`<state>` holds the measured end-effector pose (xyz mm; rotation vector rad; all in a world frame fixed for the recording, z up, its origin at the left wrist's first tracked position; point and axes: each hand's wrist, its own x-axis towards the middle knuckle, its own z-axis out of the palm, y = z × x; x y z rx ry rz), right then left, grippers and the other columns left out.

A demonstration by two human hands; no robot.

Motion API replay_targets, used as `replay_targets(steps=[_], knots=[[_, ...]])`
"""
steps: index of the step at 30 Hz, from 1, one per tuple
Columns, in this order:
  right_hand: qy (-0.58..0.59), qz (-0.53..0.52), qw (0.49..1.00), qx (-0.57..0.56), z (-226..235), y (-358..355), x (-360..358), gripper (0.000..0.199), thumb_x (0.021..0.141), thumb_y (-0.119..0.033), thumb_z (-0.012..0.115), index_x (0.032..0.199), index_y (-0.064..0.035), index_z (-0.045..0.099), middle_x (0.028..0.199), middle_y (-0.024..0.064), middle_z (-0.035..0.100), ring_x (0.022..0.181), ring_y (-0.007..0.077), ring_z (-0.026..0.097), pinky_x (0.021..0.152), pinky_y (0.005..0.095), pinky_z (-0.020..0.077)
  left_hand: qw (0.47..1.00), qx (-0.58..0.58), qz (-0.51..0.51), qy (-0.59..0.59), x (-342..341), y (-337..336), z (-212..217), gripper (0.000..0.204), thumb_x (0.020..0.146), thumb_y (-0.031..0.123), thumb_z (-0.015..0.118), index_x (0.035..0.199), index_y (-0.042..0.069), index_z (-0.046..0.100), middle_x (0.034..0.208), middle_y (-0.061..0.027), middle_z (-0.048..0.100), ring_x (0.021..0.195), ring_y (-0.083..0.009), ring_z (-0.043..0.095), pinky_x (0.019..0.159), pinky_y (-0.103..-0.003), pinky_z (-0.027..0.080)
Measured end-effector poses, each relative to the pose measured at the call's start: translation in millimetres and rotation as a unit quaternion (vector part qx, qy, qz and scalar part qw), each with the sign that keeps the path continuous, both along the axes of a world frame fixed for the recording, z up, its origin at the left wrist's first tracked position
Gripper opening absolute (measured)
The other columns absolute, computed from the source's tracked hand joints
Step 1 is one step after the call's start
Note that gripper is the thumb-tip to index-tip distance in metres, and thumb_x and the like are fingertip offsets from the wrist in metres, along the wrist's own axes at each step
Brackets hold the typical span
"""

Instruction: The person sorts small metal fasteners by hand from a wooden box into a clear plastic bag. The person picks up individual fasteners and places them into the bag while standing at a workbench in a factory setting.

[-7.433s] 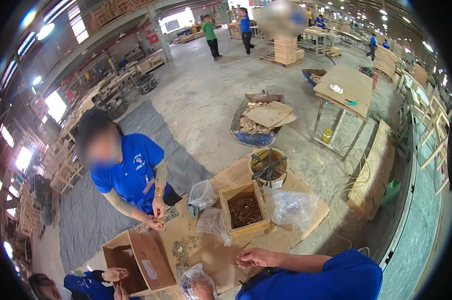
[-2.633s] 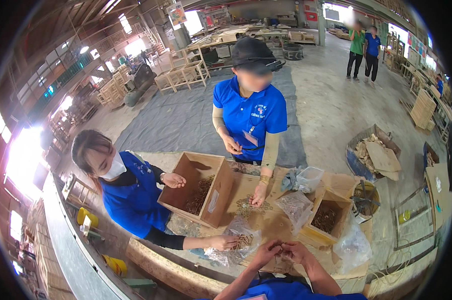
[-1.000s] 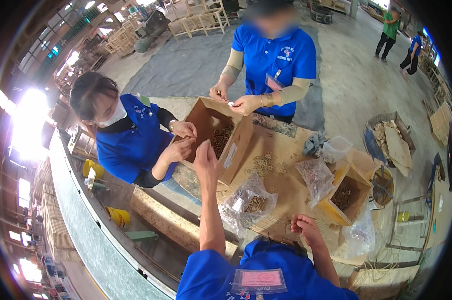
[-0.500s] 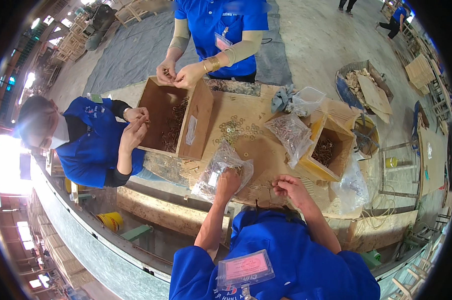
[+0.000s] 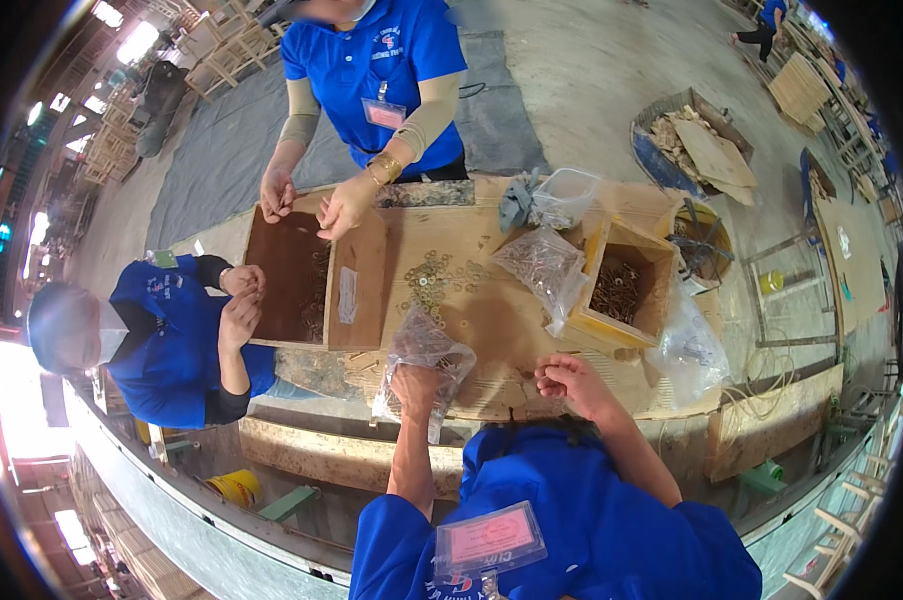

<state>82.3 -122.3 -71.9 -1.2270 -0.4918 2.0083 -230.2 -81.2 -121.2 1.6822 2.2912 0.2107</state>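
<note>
My left hand (image 5: 416, 388) reaches into the mouth of a clear plastic bag (image 5: 433, 345) on the near side of the table; the crumpled film hides its fingers. To its right, my right hand (image 5: 568, 381) hovers over the cardboard-covered tabletop (image 5: 491, 385), thumb and fingers drawn together; anything between them is too small to make out. Just beyond the left hand's bag, many small metal washers (image 5: 433, 283) lie scattered. A second clear bag (image 5: 543, 262), holding bolt-like hardware, rests farther right, beside a wooden box (image 5: 621, 290) containing many brown screws or bolts.
A large wooden box (image 5: 363, 290) with hardware inside stands at the left. One co-worker (image 5: 376, 90) works across the table, another (image 5: 171, 320) at its left end. A grey cloth (image 5: 516, 203) and empty-looking bag (image 5: 691, 355) lie at the right. A tub of wood scraps (image 5: 686, 150) stands beyond.
The view has shifted. My left hand sits deeper in the bag, whose film now stands up around it. The far co-worker's hands have parted over the large box. My right hand stays pinched.
</note>
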Motion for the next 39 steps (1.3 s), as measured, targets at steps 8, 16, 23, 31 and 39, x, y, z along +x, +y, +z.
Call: replay_targets(steps=[8,16,23,31,39], knots=[[-0.010,-0.024,0.999,-0.024,1,-9,22,0.019,0.095,-0.012,0.057,0.111,-0.0020,0.061,0.099,0.0063,0.065,0.084,0.0136,0.064,0.075,0.0274,0.0555,0.975,0.191,0.112,-0.003,-17,-16,10,0.042,0.080,0.024,0.065,0.115,0.002,0.063,0.097,-0.0254,0.067,0.085,-0.0435,0.065,0.072,-0.050,0.053],[-0.013,-0.004,0.999,-0.029,-11,1,16,0.020,0.095,-0.015,0.059,0.111,-0.0017,0.061,0.099,0.0064,0.065,0.084,0.0139,0.064,0.076,0.0273,0.0552,0.985,0.102,0.031,-0.133,22,0,47,0.036,0.085,0.014,0.061,0.117,-0.002,0.060,0.102,-0.0283,0.066,0.090,-0.0447,0.065,0.078,-0.048,0.053],[-0.031,0.028,0.999,-0.014,-5,5,13,0.022,0.097,-0.015,0.056,0.113,-0.0001,0.060,0.099,0.0074,0.064,0.082,0.0144,0.064,0.075,0.0274,0.0556,0.942,0.234,-0.043,-0.236,153,55,-23,0.081,0.092,0.037,0.061,0.149,-0.004,0.020,0.153,-0.0352,0.013,0.141,-0.0526,0.013,0.115,-0.056,0.019],[-0.061,-0.059,0.996,-0.034,1,-5,39,0.024,0.097,-0.014,0.055,0.116,0.0010,0.058,0.102,0.0084,0.063,0.082,0.0139,0.064,0.076,0.0267,0.0560,0.944,0.283,0.088,0.143,84,112,-72,0.085,0.095,0.056,0.046,0.146,-0.007,0.022,0.149,-0.0394,0.015,0.135,-0.0602,0.020,0.105,-0.068,0.026],[-0.072,-0.088,0.992,-0.052,-5,-11,46,0.030,0.098,-0.017,0.056,0.121,0.0016,0.055,0.105,0.0084,0.061,0.084,0.0131,0.063,0.075,0.0267,0.0556,0.960,0.278,0.017,0.035,73,137,-59,0.064,0.098,0.044,0.046,0.141,-0.003,0.038,0.136,-0.0369,0.042,0.123,-0.0555,0.042,0.103,-0.064,0.033]])
